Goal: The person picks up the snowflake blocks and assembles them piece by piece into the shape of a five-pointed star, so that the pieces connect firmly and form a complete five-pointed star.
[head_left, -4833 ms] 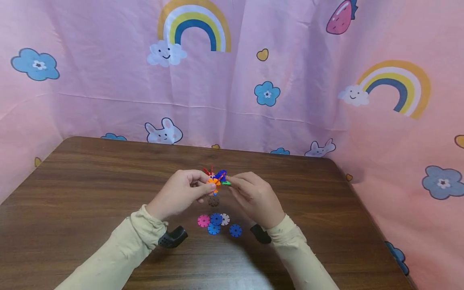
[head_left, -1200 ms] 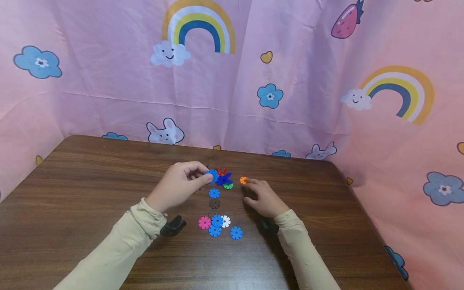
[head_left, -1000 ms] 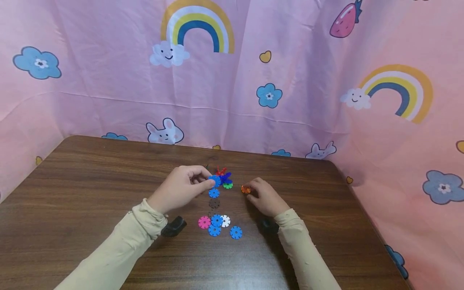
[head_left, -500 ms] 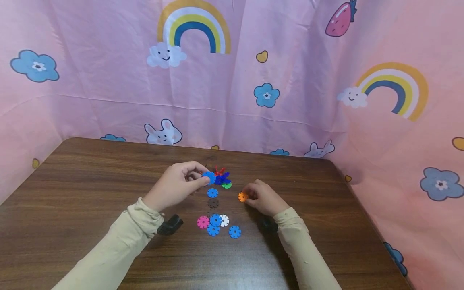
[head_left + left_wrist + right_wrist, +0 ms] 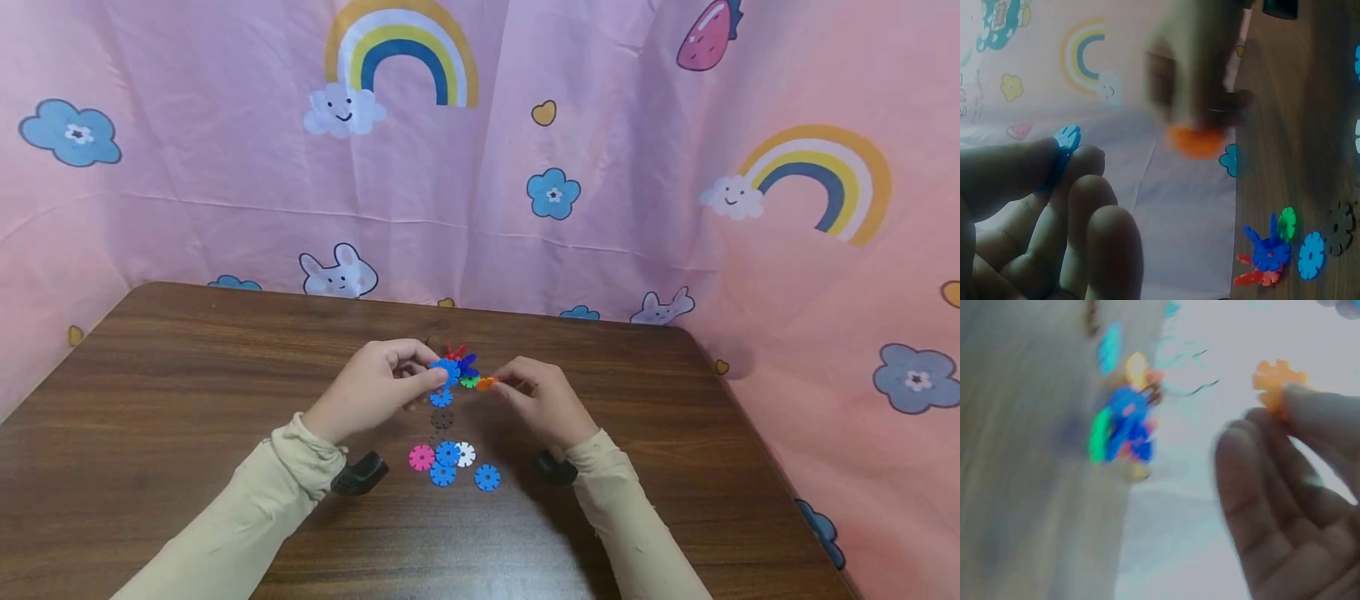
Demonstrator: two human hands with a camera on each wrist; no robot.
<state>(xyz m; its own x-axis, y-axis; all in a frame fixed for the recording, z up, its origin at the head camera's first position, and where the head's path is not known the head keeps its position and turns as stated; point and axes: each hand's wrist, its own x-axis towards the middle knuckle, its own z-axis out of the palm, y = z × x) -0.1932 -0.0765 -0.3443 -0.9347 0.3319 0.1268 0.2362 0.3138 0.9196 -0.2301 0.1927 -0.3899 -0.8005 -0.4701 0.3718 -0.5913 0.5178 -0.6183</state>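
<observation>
My left hand (image 5: 375, 387) pinches a light blue notched disc (image 5: 448, 370) between thumb and fingertips, raised over the table. In the left wrist view this disc (image 5: 1065, 156) stands nearly edge-on. Facing it from the right, my right hand (image 5: 546, 402) pinches an orange notched disc (image 5: 486, 384), its notches showing in the right wrist view (image 5: 1275, 384). The two held discs are apart. Just behind them lies a cluster of red pieces (image 5: 456, 352) and dark blue pieces (image 5: 1271, 255), with a green disc (image 5: 1287, 224) beside it.
Nearer the body, a blue disc (image 5: 441, 400) and a dark disc (image 5: 442, 419) lie in a line. Below them are a pink disc (image 5: 422, 457), a white disc (image 5: 467, 454) and several blue ones, one (image 5: 487, 477) set apart. A patterned pink curtain (image 5: 502, 250) hangs behind the table (image 5: 225, 375).
The right hand first touched the orange disc on the table, then took it up and brought it left toward the blue disc. The left hand has kept its blue disc with little movement.
</observation>
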